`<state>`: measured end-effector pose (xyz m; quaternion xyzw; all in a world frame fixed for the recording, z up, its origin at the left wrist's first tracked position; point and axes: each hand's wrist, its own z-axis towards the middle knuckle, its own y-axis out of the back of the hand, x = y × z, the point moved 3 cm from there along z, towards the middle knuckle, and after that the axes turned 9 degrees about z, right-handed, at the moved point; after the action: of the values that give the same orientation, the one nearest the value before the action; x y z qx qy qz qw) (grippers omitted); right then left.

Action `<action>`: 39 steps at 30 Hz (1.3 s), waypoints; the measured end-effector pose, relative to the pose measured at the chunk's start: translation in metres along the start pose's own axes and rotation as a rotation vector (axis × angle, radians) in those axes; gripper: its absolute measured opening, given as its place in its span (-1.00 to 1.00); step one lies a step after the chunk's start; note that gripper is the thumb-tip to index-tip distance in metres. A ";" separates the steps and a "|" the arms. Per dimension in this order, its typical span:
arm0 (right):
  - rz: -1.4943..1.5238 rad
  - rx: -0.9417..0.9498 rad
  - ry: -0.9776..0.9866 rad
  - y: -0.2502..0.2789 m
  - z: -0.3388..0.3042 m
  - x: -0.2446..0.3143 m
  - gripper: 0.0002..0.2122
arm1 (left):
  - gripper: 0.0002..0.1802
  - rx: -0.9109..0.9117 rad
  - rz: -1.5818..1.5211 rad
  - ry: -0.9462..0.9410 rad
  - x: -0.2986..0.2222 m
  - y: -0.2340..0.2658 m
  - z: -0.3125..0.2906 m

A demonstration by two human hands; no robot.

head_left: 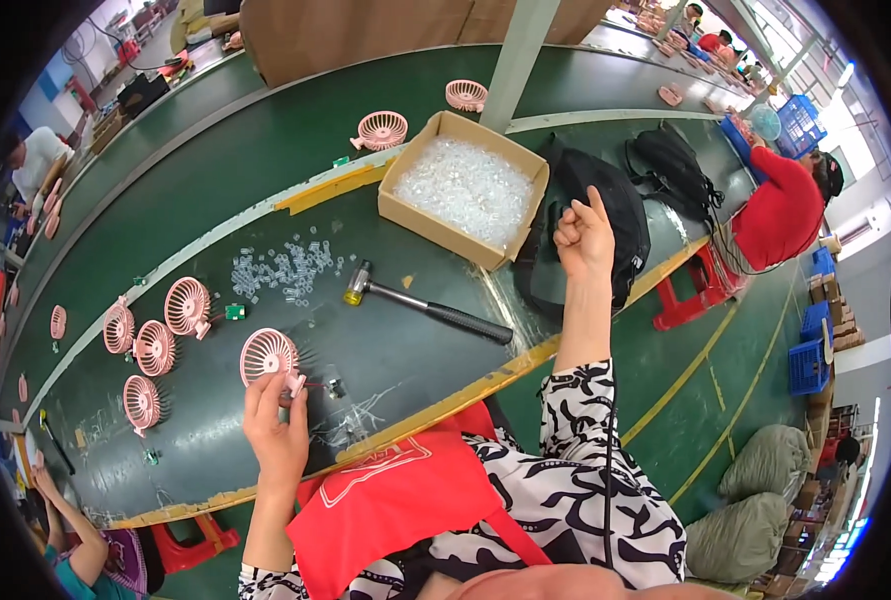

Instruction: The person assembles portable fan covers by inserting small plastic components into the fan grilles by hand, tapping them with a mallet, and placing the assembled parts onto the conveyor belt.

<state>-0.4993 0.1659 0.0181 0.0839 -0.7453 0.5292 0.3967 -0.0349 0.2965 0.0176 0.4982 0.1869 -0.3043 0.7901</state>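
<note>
My left hand [277, 425] is closed with its fingertips on a pink fan housing [267, 352], a round ribbed cage with a short stem. Beside that stem, a thin red wire runs to a small dark part [335, 388] on the table. My right hand [585, 238] is raised above a black bag [620, 195], index finger stretched out and the other fingers curled; nothing shows in it. Between the hands lies a hammer [435, 312] with a yellow-tipped head and black grip. Small clear plastic pieces [285, 270] are scattered behind it.
A cardboard box [435, 232] full of clear pieces stands near my right hand. Several pink housings [155, 348] and a green circuit board [235, 312] lie left. A worn yellow edge [505, 375] borders the dark table. Co-workers sit at both sides, one in red [780, 215].
</note>
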 end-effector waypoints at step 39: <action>-0.998 1.090 -0.345 -0.150 -0.221 -0.179 -0.87 | -0.53 -0.037 -0.190 0.293 0.003 0.003 0.019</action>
<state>-0.1861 0.2376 0.0323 0.6769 -0.3034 0.5596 0.3696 -0.0311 0.2793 0.0265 0.5025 0.3519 -0.2983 0.7312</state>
